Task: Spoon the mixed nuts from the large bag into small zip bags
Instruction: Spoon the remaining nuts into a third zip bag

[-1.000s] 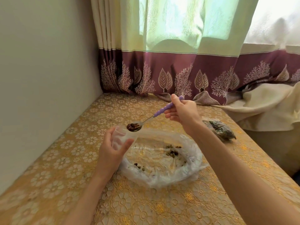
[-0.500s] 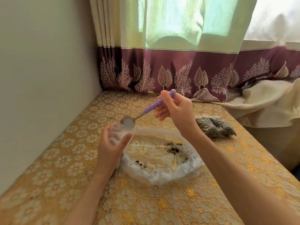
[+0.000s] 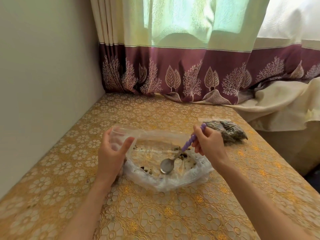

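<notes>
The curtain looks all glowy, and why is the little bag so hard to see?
Head view: daylight glows through the thin curtain; the small zip bag in the left hand is clear plastic, so it nearly vanishes; the spoon bowl shines.

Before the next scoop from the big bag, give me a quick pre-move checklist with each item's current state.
1. Purple-handled metal spoon gripped by right hand: ok.
2. Spoon bowl empty, lowered into the large clear plastic bag: ok.
3. Small clear zip bag held by left hand, mouth open: ok.
4. Loose mixed nuts near the spoon: ok, only few left.
5. Fill level of the small bag: cannot tell.
6. Filled dark zip bags apart on the gold floral tablecloth: ok.
</notes>
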A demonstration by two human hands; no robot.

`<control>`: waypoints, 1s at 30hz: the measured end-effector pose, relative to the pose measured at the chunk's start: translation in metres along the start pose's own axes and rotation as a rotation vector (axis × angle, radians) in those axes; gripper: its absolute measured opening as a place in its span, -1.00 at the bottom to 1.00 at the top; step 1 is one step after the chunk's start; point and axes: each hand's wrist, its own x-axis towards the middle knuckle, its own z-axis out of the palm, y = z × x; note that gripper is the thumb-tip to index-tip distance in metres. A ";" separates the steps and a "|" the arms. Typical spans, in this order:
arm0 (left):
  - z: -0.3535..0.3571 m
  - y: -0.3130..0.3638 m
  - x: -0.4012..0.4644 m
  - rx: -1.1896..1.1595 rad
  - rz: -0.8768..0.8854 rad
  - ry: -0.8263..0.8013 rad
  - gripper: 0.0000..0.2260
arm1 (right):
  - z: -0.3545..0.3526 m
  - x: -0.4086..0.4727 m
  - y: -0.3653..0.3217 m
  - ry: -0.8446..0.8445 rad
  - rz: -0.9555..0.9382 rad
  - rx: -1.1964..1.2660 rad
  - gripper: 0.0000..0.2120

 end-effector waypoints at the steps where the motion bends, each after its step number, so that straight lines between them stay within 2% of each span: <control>1: -0.001 0.000 0.000 0.001 -0.005 0.001 -0.03 | 0.001 -0.003 0.002 -0.006 -0.003 -0.006 -0.63; 6: -0.004 -0.003 0.004 -0.028 -0.043 0.038 -0.06 | 0.000 -0.009 0.005 -0.022 -0.085 -0.004 -0.64; 9: -0.004 -0.001 0.004 -0.070 -0.064 0.067 -0.07 | -0.005 -0.010 0.005 -0.089 -0.116 0.057 -0.66; 18: -0.003 -0.001 0.005 -0.056 -0.073 0.070 -0.13 | -0.009 -0.014 0.012 -0.111 0.047 0.059 -0.67; 24: -0.004 -0.003 0.005 -0.038 -0.080 0.053 -0.20 | 0.003 -0.021 0.010 -0.070 0.091 0.050 -0.64; 30: -0.004 -0.002 0.005 -0.040 -0.074 0.058 -0.19 | 0.023 -0.027 0.008 -0.013 0.099 0.095 -0.66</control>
